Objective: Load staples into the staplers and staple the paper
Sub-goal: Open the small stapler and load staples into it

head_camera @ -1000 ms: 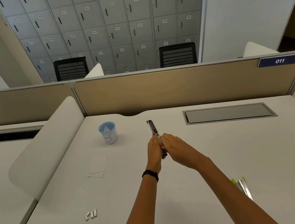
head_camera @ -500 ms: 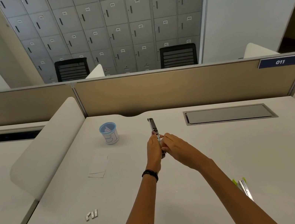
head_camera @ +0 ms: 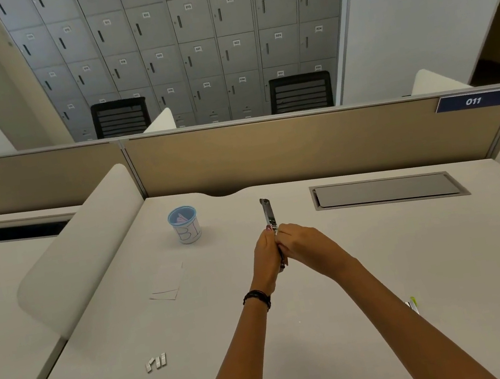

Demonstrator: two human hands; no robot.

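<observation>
Both arms stretched forward over mid-desk (head_camera: 387, 265), hands meeting. Left hand (head_camera: 266, 254) wrapped around stapler (head_camera: 268, 214), metal arm pointing away, upward. Right hand (head_camera: 307, 245) pinched closed at same stapler's near end, fingertips touching left hand. Paper (head_camera: 166, 281) flat, left; staples (head_camera: 156, 362) nearer left edge; cup (head_camera: 184, 225) beyond paper. Bare desk right of hands, up to hatch (head_camera: 384, 191).

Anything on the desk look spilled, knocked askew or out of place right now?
Nothing spilled. Loose staple strips lie scattered near the front left, unevenly angled. The paper lies slightly crooked. Both hands, left hand and right hand, hold the opened stapler.
</observation>
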